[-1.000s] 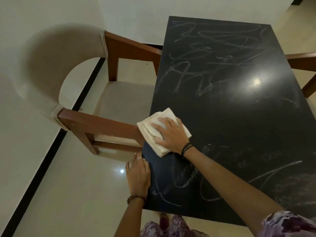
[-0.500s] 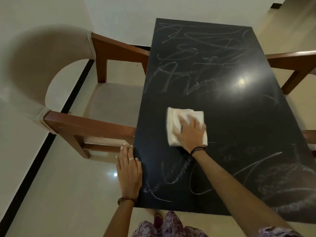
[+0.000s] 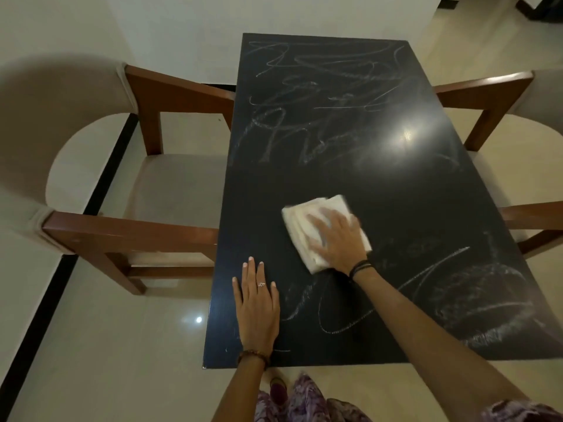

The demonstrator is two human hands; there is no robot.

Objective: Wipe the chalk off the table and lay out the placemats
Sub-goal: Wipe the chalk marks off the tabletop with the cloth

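Note:
A black table [image 3: 396,190] fills the middle of the head view, with white chalk scribbles [image 3: 316,117] across its far half and more chalk marks [image 3: 475,300] at the near right. A folded white cloth [image 3: 301,217] lies on the table's middle. My right hand [image 3: 338,239] presses flat on the cloth with spread fingers, blurred by motion. My left hand [image 3: 257,303] rests flat on the table near its left front edge, fingers straight. No placemats are in view.
A wooden armchair with beige cushions [image 3: 137,190] stands tight against the table's left side. Another such chair [image 3: 518,123] stands at the right side. Glossy beige floor tiles [image 3: 106,360] surround the table, and a white wall is behind it.
My right hand has slid the cloth from the table's left edge toward the middle. My left hand has moved from the table's edge onto its top.

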